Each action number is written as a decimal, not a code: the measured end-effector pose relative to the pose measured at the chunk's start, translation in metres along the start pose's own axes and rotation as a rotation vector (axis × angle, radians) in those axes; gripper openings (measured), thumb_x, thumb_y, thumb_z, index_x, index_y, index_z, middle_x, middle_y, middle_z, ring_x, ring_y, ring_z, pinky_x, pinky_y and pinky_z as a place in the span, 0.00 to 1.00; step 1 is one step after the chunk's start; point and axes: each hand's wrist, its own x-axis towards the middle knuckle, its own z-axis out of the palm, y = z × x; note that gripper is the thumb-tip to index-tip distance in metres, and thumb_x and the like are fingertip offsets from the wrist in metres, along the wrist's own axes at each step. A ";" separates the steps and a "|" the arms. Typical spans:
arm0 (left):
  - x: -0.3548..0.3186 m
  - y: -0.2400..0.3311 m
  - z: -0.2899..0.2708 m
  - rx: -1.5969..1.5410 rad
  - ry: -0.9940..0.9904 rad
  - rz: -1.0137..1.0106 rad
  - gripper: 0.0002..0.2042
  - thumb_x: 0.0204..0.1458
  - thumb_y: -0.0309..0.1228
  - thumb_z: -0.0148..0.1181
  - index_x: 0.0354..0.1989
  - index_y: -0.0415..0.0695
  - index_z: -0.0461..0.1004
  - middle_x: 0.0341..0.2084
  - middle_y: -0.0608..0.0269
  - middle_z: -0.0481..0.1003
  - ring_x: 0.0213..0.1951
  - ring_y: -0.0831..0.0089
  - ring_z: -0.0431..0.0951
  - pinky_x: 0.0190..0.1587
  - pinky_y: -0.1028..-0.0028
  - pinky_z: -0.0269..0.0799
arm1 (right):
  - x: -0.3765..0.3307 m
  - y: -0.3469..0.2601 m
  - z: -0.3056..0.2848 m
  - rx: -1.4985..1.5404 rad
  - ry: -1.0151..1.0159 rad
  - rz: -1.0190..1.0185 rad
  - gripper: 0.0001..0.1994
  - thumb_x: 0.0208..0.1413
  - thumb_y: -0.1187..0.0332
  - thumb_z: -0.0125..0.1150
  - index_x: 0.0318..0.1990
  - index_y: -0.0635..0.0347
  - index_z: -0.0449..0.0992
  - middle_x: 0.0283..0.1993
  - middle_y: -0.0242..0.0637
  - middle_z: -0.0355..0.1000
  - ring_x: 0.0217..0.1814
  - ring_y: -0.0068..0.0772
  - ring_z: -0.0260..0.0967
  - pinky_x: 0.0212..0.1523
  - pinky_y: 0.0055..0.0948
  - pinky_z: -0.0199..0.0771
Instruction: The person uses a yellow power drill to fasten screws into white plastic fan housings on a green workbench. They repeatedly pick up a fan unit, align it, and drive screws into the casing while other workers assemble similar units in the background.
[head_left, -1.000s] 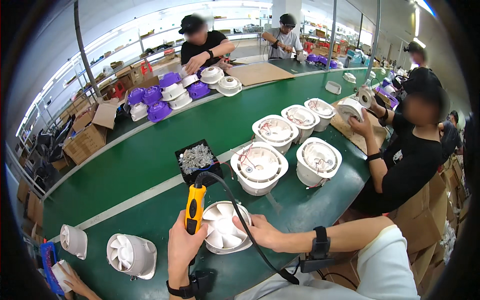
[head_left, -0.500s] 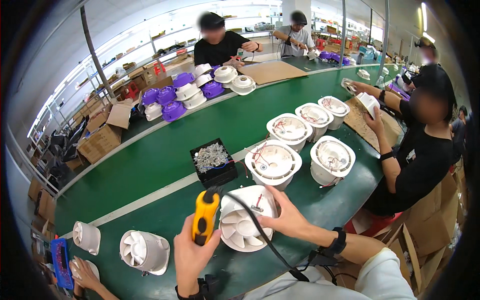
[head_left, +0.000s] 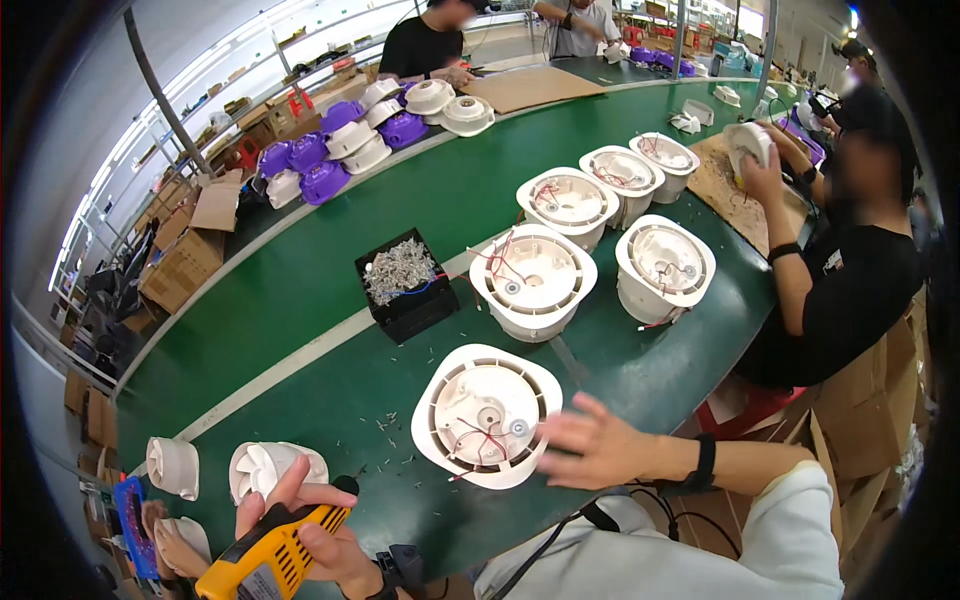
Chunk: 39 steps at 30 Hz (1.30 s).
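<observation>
Right hand lay spread against white fan housing on green table; left hand gripped yellow screwdriver. Housing looked light, rigid plastic with loose wires; best held by rim.

Smooth matt white plastic fan housing, glossy yellow plastic screwdriver, green matt belt, shiny metal screws.
</observation>
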 end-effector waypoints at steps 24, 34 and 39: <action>0.007 0.013 0.020 -0.110 0.014 0.025 0.24 0.57 0.43 0.47 0.55 0.40 0.53 0.38 0.41 0.75 0.17 0.77 0.71 0.32 0.78 0.73 | 0.063 -0.011 -0.047 0.141 -0.088 0.234 0.27 0.35 0.61 0.71 0.46 0.52 0.68 0.43 0.41 0.65 0.51 0.40 0.62 0.59 0.50 0.52; 0.005 0.017 0.025 -0.107 0.102 -0.003 0.26 0.54 0.43 0.50 0.53 0.37 0.54 0.35 0.44 0.75 0.16 0.77 0.69 0.37 0.76 0.70 | -0.003 0.009 -0.081 -0.172 -0.296 0.218 0.22 0.36 0.65 0.67 0.43 0.52 0.71 0.46 0.40 0.67 0.54 0.37 0.63 0.62 0.51 0.52; 0.004 0.014 0.029 -0.169 0.054 0.004 0.24 0.56 0.41 0.50 0.55 0.42 0.54 0.39 0.44 0.75 0.16 0.77 0.70 0.31 0.78 0.69 | -0.009 0.039 -0.093 -0.255 -0.270 0.358 0.28 0.31 0.64 0.72 0.45 0.51 0.69 0.48 0.36 0.65 0.56 0.35 0.61 0.63 0.53 0.50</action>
